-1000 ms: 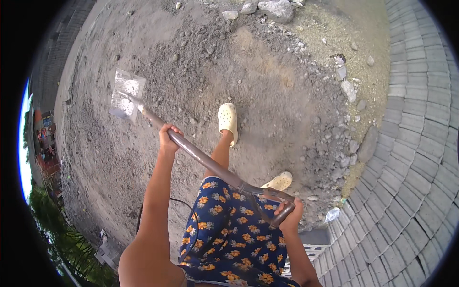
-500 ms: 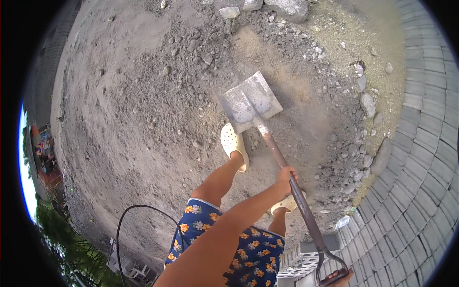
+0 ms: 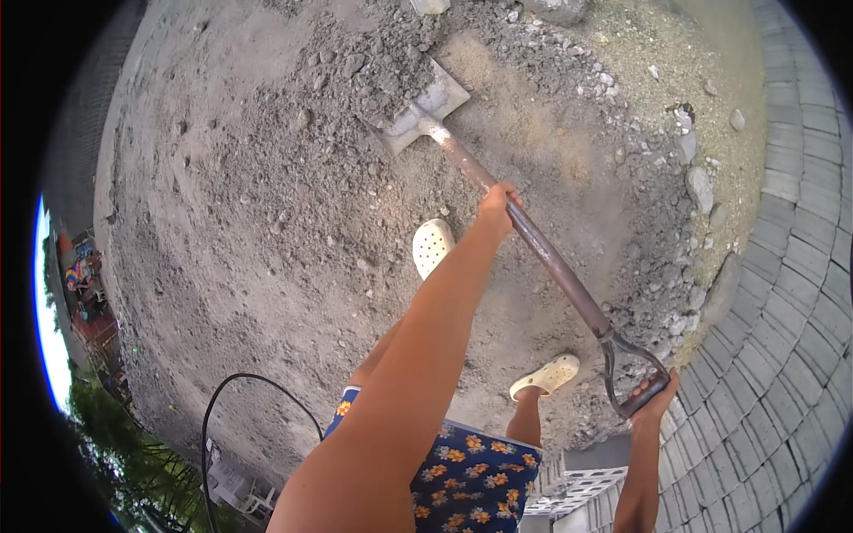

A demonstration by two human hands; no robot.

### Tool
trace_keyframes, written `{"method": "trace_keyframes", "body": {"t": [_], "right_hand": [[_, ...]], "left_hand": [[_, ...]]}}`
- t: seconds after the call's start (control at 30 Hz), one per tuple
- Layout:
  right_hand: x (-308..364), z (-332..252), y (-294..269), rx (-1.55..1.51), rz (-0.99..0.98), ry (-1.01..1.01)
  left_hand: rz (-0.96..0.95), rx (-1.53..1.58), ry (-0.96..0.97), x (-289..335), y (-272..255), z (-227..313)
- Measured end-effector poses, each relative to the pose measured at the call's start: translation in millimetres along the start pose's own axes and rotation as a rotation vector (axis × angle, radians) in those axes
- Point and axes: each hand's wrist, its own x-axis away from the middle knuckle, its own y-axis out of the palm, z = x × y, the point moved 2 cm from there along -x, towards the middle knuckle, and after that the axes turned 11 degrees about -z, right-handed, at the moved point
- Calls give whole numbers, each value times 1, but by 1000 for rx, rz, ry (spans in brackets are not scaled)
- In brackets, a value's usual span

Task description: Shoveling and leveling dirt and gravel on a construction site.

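A flat metal shovel (image 3: 555, 266) reaches diagonally across the ground in front of me. My left hand (image 3: 500, 208) is closed round its brown shaft, partway between blade and grip. At the rear end, my right hand (image 3: 656, 396) grasps the dark D-shaped handle. The worn grey blade (image 3: 444, 93) is pushed into loose grey soil (image 3: 378, 67), which covers part of its front and left side.
My feet, in cream clogs (image 3: 433, 247), stand on the rubble-strewn ground either side of my left arm. A grey block wall (image 3: 782, 266) curves along the right. Pale stones (image 3: 700, 188) lie near it. A black cable (image 3: 240, 377) loops at lower left.
The shovel has moved forward and to the left, its blade going from bare above the ground into the soil. Both hands have moved forward with it, and the right forearm has come into view.
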Motion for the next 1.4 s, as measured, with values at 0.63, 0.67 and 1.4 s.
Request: {"method": "trace_keyframes", "body": {"t": [0.63,0.67,1.4], "right_hand": [[305,57,176,559,-1759,-923],[340,65,178,521,-1879,-1001],[204,-42,-205,189,225,-23]], "left_hand": [[-348,822,875,455,-366,214],[-363,835,937,490,-387,215],[83,137,-197,211,-16,-226]]}}
